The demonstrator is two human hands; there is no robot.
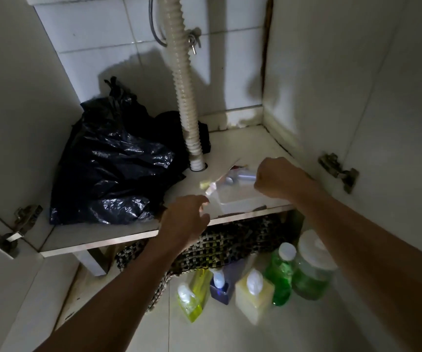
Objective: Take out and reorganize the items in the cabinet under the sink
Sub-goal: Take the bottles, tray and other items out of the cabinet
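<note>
A clear plastic box [238, 198] with small items inside sits on the cabinet floor [108, 240] near its front right edge. My right hand [279, 177] is closed into a fist at the box's right rim; whether it grips the rim is unclear. My left hand [185, 217] reaches toward the box's left side with fingers curled and apart, touching or nearly touching it. A large black rubbish bag [113, 168] fills the cabinet's left half. On the tiled floor outside stand several bottles: a yellow soap bottle [192, 298], a blue one [221, 285], a pale yellow one [254, 293], a green one [279, 273].
A ribbed white drain hose [183, 82] runs down into a hole in the cabinet floor. A round green jar [311, 268] stands by the bottles. A woven mat [220, 245] lies under the cabinet's front edge. Door hinges [338, 171] sit on both sides.
</note>
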